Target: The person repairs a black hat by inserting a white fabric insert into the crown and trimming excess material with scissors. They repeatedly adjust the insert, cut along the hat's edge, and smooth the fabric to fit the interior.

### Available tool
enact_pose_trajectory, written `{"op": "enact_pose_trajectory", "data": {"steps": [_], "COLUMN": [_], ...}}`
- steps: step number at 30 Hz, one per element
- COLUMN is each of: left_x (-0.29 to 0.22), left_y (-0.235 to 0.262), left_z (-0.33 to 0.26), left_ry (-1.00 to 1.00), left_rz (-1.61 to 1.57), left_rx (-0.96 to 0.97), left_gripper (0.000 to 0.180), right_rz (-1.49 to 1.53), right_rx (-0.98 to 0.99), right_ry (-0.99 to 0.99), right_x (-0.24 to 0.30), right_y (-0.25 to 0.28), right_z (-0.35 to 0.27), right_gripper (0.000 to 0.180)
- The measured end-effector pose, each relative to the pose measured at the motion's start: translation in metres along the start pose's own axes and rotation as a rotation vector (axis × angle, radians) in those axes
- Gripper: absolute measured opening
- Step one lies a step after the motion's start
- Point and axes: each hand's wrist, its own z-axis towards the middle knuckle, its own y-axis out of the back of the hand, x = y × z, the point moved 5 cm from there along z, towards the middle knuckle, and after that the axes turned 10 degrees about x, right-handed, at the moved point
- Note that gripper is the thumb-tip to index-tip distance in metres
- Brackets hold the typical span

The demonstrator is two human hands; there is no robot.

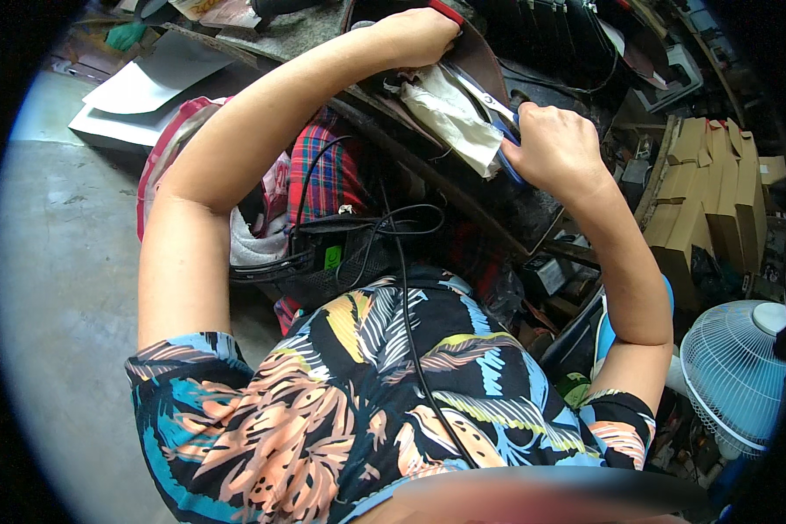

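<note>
My right hand (557,150) is closed around the blue handles of a pair of scissors (510,144). Their pale blades point up and left, along a crumpled white piece of cloth or paper (454,113). At the top, my left hand (421,37) is closed at the edge of a curved brown leather-like piece (485,61); its fingertips are mostly hidden. Something red shows just beyond that hand. White material and blades lie between my two hands, over a dark work surface (472,205). Whether the blades are cutting anything I cannot tell.
A white and blue fan (734,375) stands at right, below folded brown cardboard boxes (707,192). Black cables (402,288) run down in front of me. Left are a bag with a pink rim (170,148), red plaid cloth (319,170), and white sheets (153,79).
</note>
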Motion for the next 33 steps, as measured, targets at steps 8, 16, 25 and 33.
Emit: {"op": "enact_pose_trajectory", "data": {"steps": [8, 16, 25, 33], "left_x": [0.002, 0.016, 0.026, 0.033], "left_y": [0.008, 0.019, 0.023, 0.011], "left_z": [-0.002, -0.002, 0.001, 0.002], "left_ry": [0.027, -0.067, 0.029, 0.033], "left_rz": [0.033, 0.005, 0.015, 0.085], "left_rx": [0.214, 0.126, 0.148, 0.038], "left_gripper": [0.031, 0.029, 0.028, 0.026], "right_rz": [-0.069, 0.194, 0.234, 0.249], "right_rx": [0.043, 0.156, 0.116, -0.027], "right_ry": [0.016, 0.024, 0.070, 0.087], "right_x": [0.011, -0.007, -0.008, -0.017], "right_y": [0.009, 0.008, -0.013, -0.019], "right_z": [0.010, 0.033, 0.042, 0.038], "right_gripper": [0.023, 0.043, 0.036, 0.041]}}
